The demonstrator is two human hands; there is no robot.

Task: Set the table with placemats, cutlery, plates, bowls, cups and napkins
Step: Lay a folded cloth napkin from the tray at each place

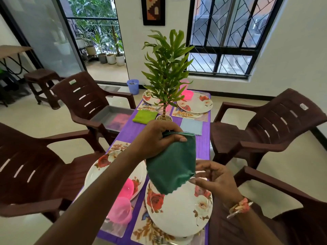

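A dark green napkin (pixel 172 165), folded, hung in the air above the near end of the table, over the far edge of the near right plate (pixel 178 214). The left hand (pixel 154 138) gripped its top edge, fingers curled round the fold and the thumb laid across the front. The right hand (pixel 215 177) was at the napkin's lower right corner with its fingers loosely curled; whether they pinched the cloth or only touched it could not be told. A pink and white bracelet (pixel 240 206) sat on that wrist.

The near right plate, white with red roses, lay on a floral placemat (pixel 141 232). Just beside it on the left was a second rose plate (pixel 99 167), partly hidden by the left forearm, with a pink bowl (pixel 128 188) on it and another pink bowl (pixel 120 211) at its near edge.

A purple tablecloth (pixel 203 147) covered the table. At its middle stood a potted plant (pixel 166 68), with a lime green napkin (pixel 144 116) to the left of the pot and a pale blue napkin (pixel 192 126) to the right. Two more rose plates (pixel 196 103) lay on placemats at the far end, a pink bowl on the right one.

Brown plastic chairs (pixel 265 129) stood around the table; a grey tray (pixel 113 117) rested on the far left seat
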